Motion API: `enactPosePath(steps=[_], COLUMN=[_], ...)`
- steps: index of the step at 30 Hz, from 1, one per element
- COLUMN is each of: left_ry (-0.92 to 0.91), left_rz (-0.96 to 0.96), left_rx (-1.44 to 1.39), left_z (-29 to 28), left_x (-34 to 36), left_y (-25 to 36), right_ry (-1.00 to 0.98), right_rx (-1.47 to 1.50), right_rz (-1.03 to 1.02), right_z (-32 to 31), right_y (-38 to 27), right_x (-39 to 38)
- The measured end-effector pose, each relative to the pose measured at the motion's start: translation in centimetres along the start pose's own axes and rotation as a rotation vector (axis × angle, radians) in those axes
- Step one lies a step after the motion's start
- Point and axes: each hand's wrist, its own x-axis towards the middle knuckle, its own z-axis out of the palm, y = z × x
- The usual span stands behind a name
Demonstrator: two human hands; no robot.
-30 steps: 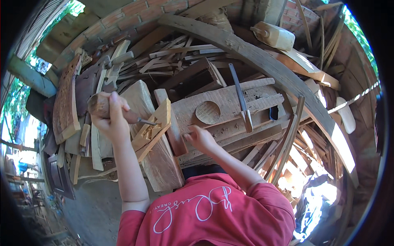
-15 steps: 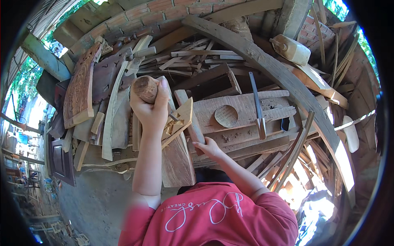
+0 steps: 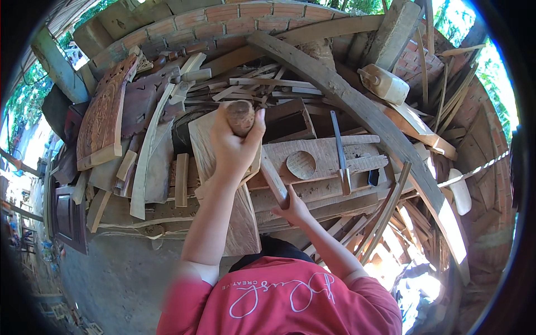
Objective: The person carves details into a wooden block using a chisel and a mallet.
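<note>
My left hand [image 3: 234, 148] is closed around a thick, round-ended wooden handle [image 3: 240, 116]. The half-second-old frame shows a thin metal shaft below this fist, so it looks like a chisel; the shaft is hidden now. Beneath and beside the fist stands a pale wooden board [image 3: 202, 139], partly covered by my hand and forearm. My right hand [image 3: 295, 207] grips the near end of a flat wooden stick [image 3: 273, 180], which slants away toward the board. Under both lies a thick wooden block [image 3: 243, 223] that juts toward me.
On the bench, a plank with a round recess [image 3: 301, 164] lies beside a metal-bladed tool [image 3: 340, 148]. Carved panels [image 3: 103, 117] lean at the left. A curved beam [image 3: 363, 100] crosses the right side, near a plastic jug [image 3: 384, 84]. Scrap strips are piled behind.
My left hand and the handle have shifted right, closer to the stick. The pale board has turned, showing a broad face left of my fist. My head view has moved slightly.
</note>
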Motion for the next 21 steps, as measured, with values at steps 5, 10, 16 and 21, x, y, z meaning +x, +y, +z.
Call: enactPosePath(steps=[5, 10, 16, 21], left_ry=[-0.014, -0.001, 0.051, 0.039], left_rz=[0.045, 0.114, 0.026, 0.044], left_rx=[0.111, 0.100, 0.070, -0.023], left_z=[0.7, 1.6, -0.3, -1.9], left_x=[0.4, 0.9, 0.1, -0.9], left_y=[0.3, 0.3, 0.9, 0.7], right_ry=[-0.045, 0.046, 0.056, 0.408], right_rx=[-0.077, -0.268, -0.697, -0.238], right_rz=[0.211, 0.090, -0.028, -0.083], right_z=[-1.5, -8.2, -16.7, -18.5], right_y=[-2.2, -2.0, -4.7, -5.3], right_x=[0.2, -2.4, -0.7, -0.1])
